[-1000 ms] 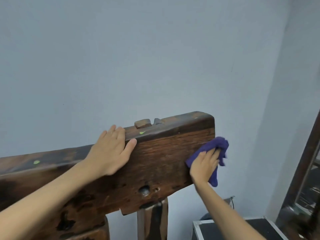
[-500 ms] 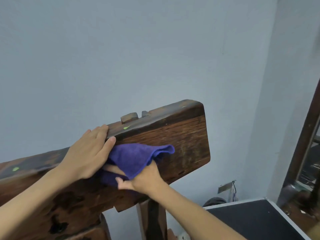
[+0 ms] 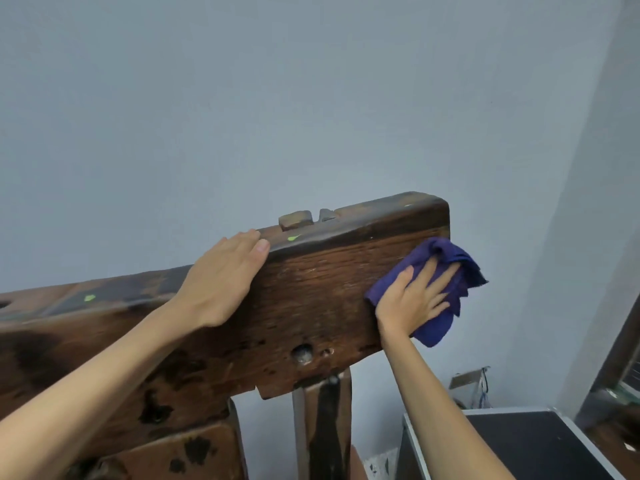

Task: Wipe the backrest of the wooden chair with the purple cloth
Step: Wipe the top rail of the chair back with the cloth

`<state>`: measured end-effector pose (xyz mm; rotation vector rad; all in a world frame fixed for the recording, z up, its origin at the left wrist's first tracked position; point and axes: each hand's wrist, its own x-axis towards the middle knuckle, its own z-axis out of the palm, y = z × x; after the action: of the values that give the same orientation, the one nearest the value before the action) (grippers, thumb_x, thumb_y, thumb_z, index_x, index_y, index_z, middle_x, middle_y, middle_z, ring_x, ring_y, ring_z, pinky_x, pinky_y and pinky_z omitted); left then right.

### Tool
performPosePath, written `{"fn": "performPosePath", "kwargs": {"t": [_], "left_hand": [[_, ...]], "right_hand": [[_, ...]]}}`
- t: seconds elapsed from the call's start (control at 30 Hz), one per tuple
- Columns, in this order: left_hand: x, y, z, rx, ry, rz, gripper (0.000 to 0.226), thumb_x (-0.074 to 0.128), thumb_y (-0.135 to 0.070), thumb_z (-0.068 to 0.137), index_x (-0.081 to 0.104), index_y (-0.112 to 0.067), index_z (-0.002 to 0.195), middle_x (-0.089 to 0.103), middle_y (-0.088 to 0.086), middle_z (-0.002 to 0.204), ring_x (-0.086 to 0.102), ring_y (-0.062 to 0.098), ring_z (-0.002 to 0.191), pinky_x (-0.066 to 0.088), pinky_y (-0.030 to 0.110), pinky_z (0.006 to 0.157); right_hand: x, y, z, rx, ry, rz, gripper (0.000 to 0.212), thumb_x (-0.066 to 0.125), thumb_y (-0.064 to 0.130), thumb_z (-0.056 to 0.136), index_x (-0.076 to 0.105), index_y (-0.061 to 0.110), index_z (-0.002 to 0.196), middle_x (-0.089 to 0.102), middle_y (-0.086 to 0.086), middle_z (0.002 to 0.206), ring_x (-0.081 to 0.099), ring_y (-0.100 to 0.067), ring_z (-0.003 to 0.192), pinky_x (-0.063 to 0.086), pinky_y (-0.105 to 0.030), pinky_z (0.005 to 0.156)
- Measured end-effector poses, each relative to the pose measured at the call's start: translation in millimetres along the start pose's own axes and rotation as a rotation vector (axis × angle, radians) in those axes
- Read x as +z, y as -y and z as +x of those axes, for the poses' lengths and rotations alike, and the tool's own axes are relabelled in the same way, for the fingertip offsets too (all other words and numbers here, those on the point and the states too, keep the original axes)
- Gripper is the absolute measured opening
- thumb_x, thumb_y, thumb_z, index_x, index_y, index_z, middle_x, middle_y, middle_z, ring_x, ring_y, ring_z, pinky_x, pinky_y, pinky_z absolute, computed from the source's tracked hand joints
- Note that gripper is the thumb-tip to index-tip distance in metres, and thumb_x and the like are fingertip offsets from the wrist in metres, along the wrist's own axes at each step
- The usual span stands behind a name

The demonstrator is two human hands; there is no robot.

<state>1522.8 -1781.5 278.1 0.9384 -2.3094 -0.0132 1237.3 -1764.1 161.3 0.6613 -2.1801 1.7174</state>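
Observation:
The dark wooden backrest (image 3: pixel 311 299) of the chair runs from the lower left up to a blunt right end. My left hand (image 3: pixel 221 278) lies flat over its top edge, fingers draped across the rim, holding nothing else. My right hand (image 3: pixel 414 299) presses the purple cloth (image 3: pixel 446 271) flat against the front face at the backrest's right end. Part of the cloth hangs past the end of the board. A wooden post (image 3: pixel 325 424) supports the backrest from below.
A plain grey-blue wall (image 3: pixel 277 98) stands close behind the chair. A black case with metal edging (image 3: pixel 533 445) sits on the floor at the lower right. A dark wooden frame (image 3: pixel 620 355) rises at the right edge.
My right hand has swept the purple cloth from beside my left hand out to the right end of the backrest. The left hand stays on the top edge.

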Motion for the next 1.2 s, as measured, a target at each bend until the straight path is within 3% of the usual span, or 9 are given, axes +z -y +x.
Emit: {"fn": "performPosePath", "kwargs": {"t": [0.17, 0.23, 0.33, 0.5, 0.7, 0.83, 1.0, 1.07, 1.2], "left_hand": [[2.2, -9.1, 0.9, -0.057, -0.031, 0.136, 0.087, -0.013, -0.079, 0.085, 0.049, -0.022, 0.107, 0.06, 0.002, 0.107, 0.052, 0.024, 0.098, 0.042, 0.043, 0.09], [0.2, -9.3, 0.3, -0.054, -0.033, 0.155, 0.085, -0.018, -0.082, 0.081, 0.044, -0.026, 0.098, 0.056, 0.002, 0.098, 0.047, 0.023, 0.089, 0.041, 0.043, 0.081], [0.1, -5.7, 0.5, -0.054, 0.017, 0.161, 0.105, -0.016, -0.08, 0.082, 0.052, -0.012, 0.123, 0.061, 0.011, 0.125, 0.054, 0.031, 0.113, 0.041, 0.047, 0.101], [-0.1, -1.9, -2.1, -0.1, -0.005, 0.087, 0.104, -0.004, -0.079, 0.083, 0.054, -0.005, 0.129, 0.059, 0.014, 0.137, 0.052, 0.031, 0.127, 0.034, 0.044, 0.108], [2.9, -1.0, -4.4, -0.067, -0.014, 0.177, 0.094, -0.005, -0.071, 0.089, 0.049, -0.011, 0.135, 0.058, 0.013, 0.14, 0.051, 0.032, 0.128, 0.034, 0.044, 0.107], [7.9, -12.1, -6.3, -0.106, -0.148, 0.3, 0.083, 0.008, -0.074, 0.094, 0.056, -0.017, 0.131, 0.069, 0.007, 0.123, 0.063, 0.03, 0.111, 0.048, 0.042, 0.079], [22.6, -31.0, -5.0, -0.163, -0.279, 0.335, 0.067, 0.027, -0.062, 0.095, 0.068, -0.012, 0.113, 0.074, 0.01, 0.096, 0.068, 0.035, 0.089, 0.036, 0.032, 0.062], [25.8, -33.5, -3.6, -0.19, -0.327, 0.345, 0.062, 0.025, -0.057, 0.097, 0.068, -0.014, 0.104, 0.072, 0.008, 0.088, 0.067, 0.034, 0.081, 0.033, 0.03, 0.059], [28.0, -33.2, -1.2, -0.232, -0.398, 0.314, 0.046, 0.021, -0.044, 0.101, 0.05, -0.019, 0.077, 0.063, 0.007, 0.071, 0.061, 0.037, 0.068, 0.025, 0.029, 0.055]], "right_hand": [[3.3, 4.6, -123.9, 0.144, 0.269, 0.023, 0.056, 0.026, 0.031, 0.107, 0.026, 0.01, 0.159, 0.014, -0.022, 0.167, 0.02, -0.046, 0.151, 0.011, -0.055, 0.122], [-3.2, 18.4, -179.3, 0.057, 0.407, 0.055, 0.057, 0.016, 0.035, 0.108, 0.029, 0.011, 0.158, 0.022, -0.023, 0.164, 0.024, -0.046, 0.15, 0.015, -0.052, 0.122], [-5.7, 29.3, -233.7, -0.136, 0.461, -0.001, 0.054, 0.008, 0.041, 0.107, 0.024, 0.024, 0.156, 0.029, -0.02, 0.162, 0.027, -0.043, 0.148, 0.016, -0.051, 0.113], [-8.2, 19.9, -221.5, -0.494, 0.718, -0.035, 0.053, 0.032, 0.056, 0.101, 0.007, 0.051, 0.147, -0.001, 0.004, 0.17, 0.019, -0.037, 0.154, -0.007, -0.052, 0.123], [-20.1, 11.7, -128.4, -0.631, 0.49, -0.043, 0.056, 0.046, 0.061, 0.093, 0.028, 0.048, 0.144, 0.015, 0.007, 0.167, 0.032, -0.027, 0.145, 0.028, -0.052, 0.117], [-22.6, -21.6, -59.7, -0.347, 0.308, -0.061, 0.057, 0.043, 0.053, 0.099, 0.026, 0.039, 0.152, 0.007, -0.002, 0.17, 0.035, -0.035, 0.145, 0.032, -0.054, 0.117], [-12.4, -50.3, -52.5, 0.01, 0.213, 0.057, 0.052, 0.04, 0.028, 0.108, 0.03, 0.01, 0.156, 0.026, -0.022, 0.163, 0.029, -0.043, 0.147, 0.022, -0.053, 0.121], [-9.5, -53.1, -95.7, -0.121, 0.274, 0.026, 0.053, 0.033, 0.033, 0.108, 0.03, 0.012, 0.156, 0.025, -0.021, 0.164, 0.027, -0.043, 0.149, 0.021, -0.056, 0.122], [-12.4, -58.7, -171.4, -0.805, 0.664, -0.107, 0.058, 0.027, 0.056, 0.105, 0.012, 0.046, 0.159, 0.016, -0.003, 0.17, 0.022, -0.04, 0.152, 0.019, -0.064, 0.118]]}}
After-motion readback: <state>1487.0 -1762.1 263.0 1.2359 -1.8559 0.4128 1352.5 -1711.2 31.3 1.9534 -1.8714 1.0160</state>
